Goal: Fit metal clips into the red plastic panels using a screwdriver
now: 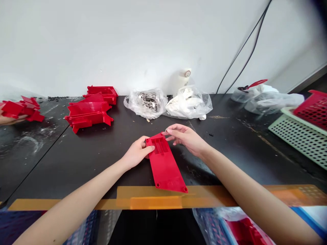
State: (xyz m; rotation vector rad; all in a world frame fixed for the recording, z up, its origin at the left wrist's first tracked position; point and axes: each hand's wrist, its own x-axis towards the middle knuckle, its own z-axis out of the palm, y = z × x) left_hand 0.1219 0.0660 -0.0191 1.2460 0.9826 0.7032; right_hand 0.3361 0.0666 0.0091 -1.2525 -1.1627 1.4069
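Note:
A red plastic panel (167,168) lies slanted at the front of the black table, with a ribbed recess near its far end and round holes at its near corners. My left hand (138,152) grips its far left edge, thumb on top and fingers underneath, partly hidden. Close to the panel's far right corner, my right hand (185,136) is pinched at thumb and index finger. Something tiny and greyish shows at those fingertips, too small to name. Beyond the hands sits a clear plastic bag (133,103) of small metal pieces (150,100).
Red plastic parts (88,114) stand at the back left. Farther left, another person's hand (12,119) holds more red parts (22,108). A white-filled bag (187,103), a pale bottle (182,80) and a green basket (297,131) stand behind and right. Tape (155,202) lines the front edge.

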